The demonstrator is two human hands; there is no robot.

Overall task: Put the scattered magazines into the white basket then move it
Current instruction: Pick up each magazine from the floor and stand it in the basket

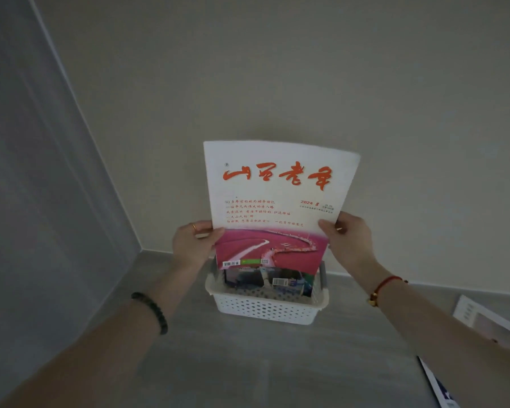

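A white magazine (273,201) with red brush lettering and a pink landscape photo stands upright over the white perforated basket (265,309) on the grey floor. My left hand (192,245) grips its left edge and my right hand (349,240) grips its right edge. The magazine's bottom edge is at the basket's opening. Inside the basket another magazine (265,279) with a darker cover leans behind the front wall. The basket sits near the beige wall.
Two more magazines lie on the floor at the right, a pale one (489,322) and a blue and white one (437,387) at the lower edge. A grey wall (42,201) closes the left side, meeting the beige wall in a corner.
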